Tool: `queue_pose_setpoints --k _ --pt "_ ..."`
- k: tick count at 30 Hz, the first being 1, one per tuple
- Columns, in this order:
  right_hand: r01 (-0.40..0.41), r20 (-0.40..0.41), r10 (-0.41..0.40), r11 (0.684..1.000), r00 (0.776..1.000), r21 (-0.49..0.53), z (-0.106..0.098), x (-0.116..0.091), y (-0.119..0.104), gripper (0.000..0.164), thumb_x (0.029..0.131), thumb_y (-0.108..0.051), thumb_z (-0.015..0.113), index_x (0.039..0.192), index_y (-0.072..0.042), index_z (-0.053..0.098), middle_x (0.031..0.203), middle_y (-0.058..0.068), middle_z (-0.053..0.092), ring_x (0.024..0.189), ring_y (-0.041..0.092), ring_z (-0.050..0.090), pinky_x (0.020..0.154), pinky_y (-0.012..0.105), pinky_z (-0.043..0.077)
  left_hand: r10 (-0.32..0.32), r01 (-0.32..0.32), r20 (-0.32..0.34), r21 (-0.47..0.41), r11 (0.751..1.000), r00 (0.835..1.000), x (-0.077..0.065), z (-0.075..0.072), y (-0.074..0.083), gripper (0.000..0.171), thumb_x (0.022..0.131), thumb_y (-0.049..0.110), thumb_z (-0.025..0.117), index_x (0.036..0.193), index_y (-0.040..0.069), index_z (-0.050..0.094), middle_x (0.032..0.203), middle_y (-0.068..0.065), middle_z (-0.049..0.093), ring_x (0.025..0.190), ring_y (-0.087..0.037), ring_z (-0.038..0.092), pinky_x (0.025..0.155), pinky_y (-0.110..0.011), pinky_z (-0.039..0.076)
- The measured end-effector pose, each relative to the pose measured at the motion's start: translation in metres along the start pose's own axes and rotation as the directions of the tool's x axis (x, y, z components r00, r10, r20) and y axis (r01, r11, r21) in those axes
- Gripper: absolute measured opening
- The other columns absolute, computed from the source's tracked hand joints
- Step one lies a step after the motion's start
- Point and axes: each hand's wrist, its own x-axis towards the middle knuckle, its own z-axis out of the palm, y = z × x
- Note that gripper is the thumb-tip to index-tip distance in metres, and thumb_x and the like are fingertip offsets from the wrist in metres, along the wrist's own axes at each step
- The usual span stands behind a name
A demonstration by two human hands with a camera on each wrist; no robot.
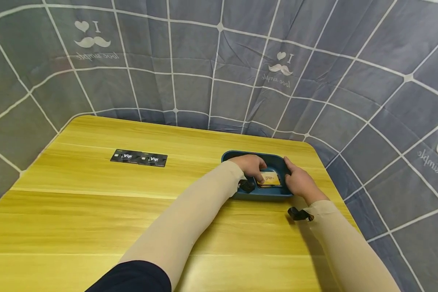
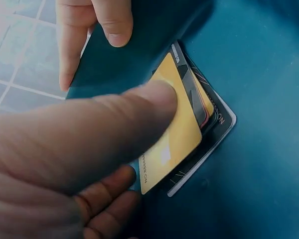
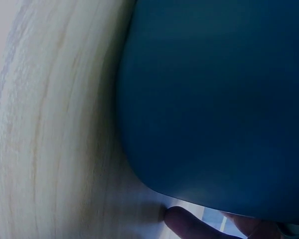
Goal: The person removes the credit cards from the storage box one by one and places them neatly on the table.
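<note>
Around my left hand (image 1: pixel 247 163), the walls of the blue bin (image 1: pixel 263 197) are rising, its inside spreading past the fingers and giving room beyond the cards. Its near wall is running just on my body's side of those fingers. At its right end, my right hand (image 1: pixel 302 184) is gripping the rim. Beyond those right fingers, the right edge of the wooden bench (image 1: pixel 95 211) is running near, with the grey checked curtain (image 1: pixel 193 52) hanging past it. Much more bench is stretching leftward from my left fingers, where two Vip cards (image 1: pixel 125 156) are lying side by side, well apart from them.

Between my left thumb (image 2: pixel 139 107) and curled fingers, a gold card (image 2: pixel 185 132) is sitting; I am pinching it, the thumb lying across its face. Under it, darker cards (image 2: pixel 209 144) are fanning out, their corners showing past the thumb tip. I cannot tell how many my fingers are holding.
</note>
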Motion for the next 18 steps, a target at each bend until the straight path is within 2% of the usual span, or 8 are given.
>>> queue_pose_setpoints --k 3,7,14,18 --pt "0.007 -0.005 -0.007 1.0 1.0 0.0 0.001 0.001 0.0 0.068 0.108 -0.015 0.039 0.17 -0.011 0.01 0.164 0.032 0.033 0.144 0.053 0.044 0.111 0.062 0.044 -0.006 0.006 0.0 0.106 0.994 1.0 0.002 0.002 0.003 0.068 0.094 0.034 0.081 0.154 0.015 0.055 0.156 -0.002 0.057 0.139 -0.021 0.058 0.111 -0.038 0.051" --pt "0.012 -0.007 -0.012 1.0 1.0 -0.001 0.002 0.0 0.0 0.068 0.108 -0.015 0.039 0.17 -0.011 0.011 0.163 0.033 0.034 0.144 0.054 0.044 0.113 0.064 0.042 -0.002 0.0 0.012 0.229 0.973 1.0 0.002 0.004 0.007 0.063 0.092 0.037 0.083 0.146 0.012 0.063 0.145 -0.003 0.065 0.125 -0.019 0.066 0.102 -0.035 0.055" --pt "0.025 -0.028 -0.026 1.0 0.999 -0.016 0.001 0.001 0.002 0.068 0.108 -0.014 0.04 0.17 -0.009 0.013 0.162 0.033 0.036 0.143 0.054 0.045 0.114 0.065 0.041 -0.015 0.009 0.021 0.291 0.957 1.0 0.001 0.004 0.011 0.064 0.093 0.037 0.082 0.148 0.012 0.061 0.148 -0.003 0.063 0.131 -0.02 0.063 0.106 -0.034 0.053" --pt "0.027 -0.029 -0.028 0.999 0.999 -0.02 0.0 0.002 0.002 0.068 0.108 -0.014 0.04 0.17 -0.009 0.012 0.162 0.033 0.036 0.143 0.054 0.045 0.114 0.064 0.042 -0.001 -0.008 0.025 0.322 0.947 1.0 0.004 0.004 0.01 0.055 0.094 0.036 0.082 0.141 0.012 0.066 0.139 -0.003 0.067 0.122 -0.019 0.066 0.103 -0.035 0.055"
